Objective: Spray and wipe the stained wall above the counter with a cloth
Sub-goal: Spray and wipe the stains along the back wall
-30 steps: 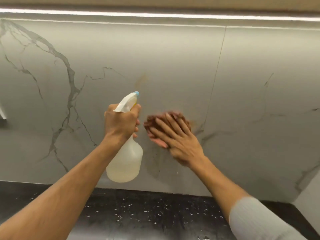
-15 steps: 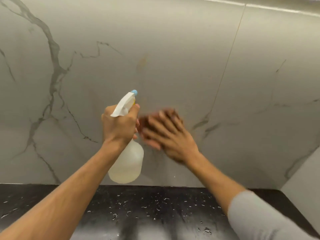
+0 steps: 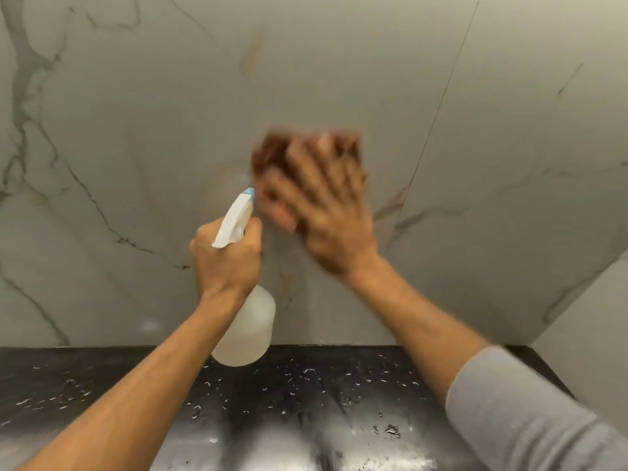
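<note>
The brown cloth (image 3: 282, 154) lies flat against the wall (image 3: 339, 79), higher than half a second ago and blurred with motion, so the wipe is sweeping upward. The right hand (image 3: 326, 212) presses it with fingers spread. A yellowish stain (image 3: 253, 54) above is unreached; a faint ring (image 3: 226, 185) sits beside the cloth. The left hand (image 3: 226, 258) stays clenched around the spray bottle (image 3: 246, 328) above the counter (image 3: 306, 385).
</note>
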